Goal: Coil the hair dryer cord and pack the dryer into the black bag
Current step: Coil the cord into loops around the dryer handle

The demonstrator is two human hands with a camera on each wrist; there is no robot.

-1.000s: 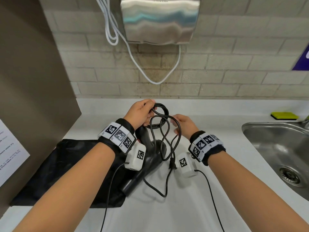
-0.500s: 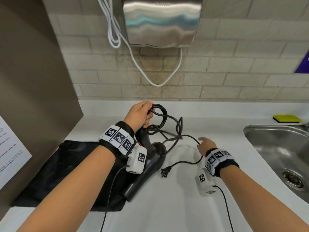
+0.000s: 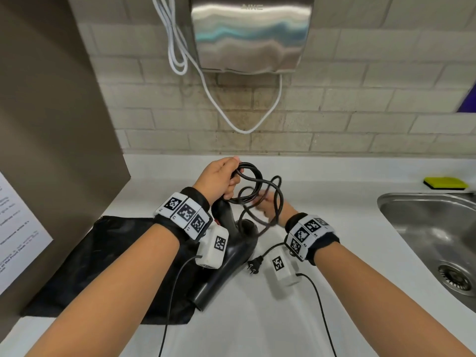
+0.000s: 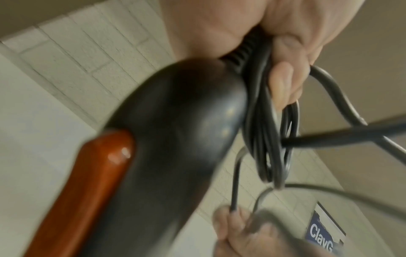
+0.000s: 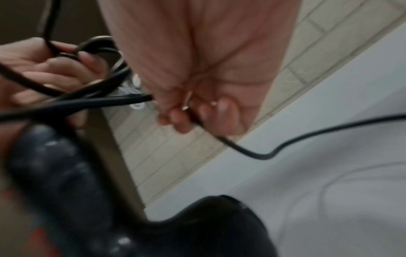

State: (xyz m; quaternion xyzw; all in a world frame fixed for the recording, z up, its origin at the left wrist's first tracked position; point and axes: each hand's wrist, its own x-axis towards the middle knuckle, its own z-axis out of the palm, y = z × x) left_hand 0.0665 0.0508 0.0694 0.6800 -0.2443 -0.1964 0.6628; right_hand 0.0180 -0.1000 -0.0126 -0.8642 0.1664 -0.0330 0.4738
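The black hair dryer (image 3: 231, 251) lies on the white counter, its barrel over the edge of the flat black bag (image 3: 103, 264). My left hand (image 3: 219, 179) grips several coiled loops of the black cord (image 3: 253, 186) at the end of the dryer's handle (image 4: 175, 121), which has a red strip. My right hand (image 3: 268, 207), blurred, pinches a loose strand of the cord (image 5: 241, 149) just right of the coil. The plug (image 3: 253, 264) lies on the counter below my right wrist.
A steel sink (image 3: 432, 233) is set into the counter at the right, with a yellow sponge (image 3: 445, 182) behind it. A steel hand dryer (image 3: 249, 34) with a white cable hangs on the brick wall. A brown panel (image 3: 51, 124) stands at the left.
My right hand went out to the right along the cord, then came back left and up to the coil with a new loop. The plug slid right. My left hand held the coil.
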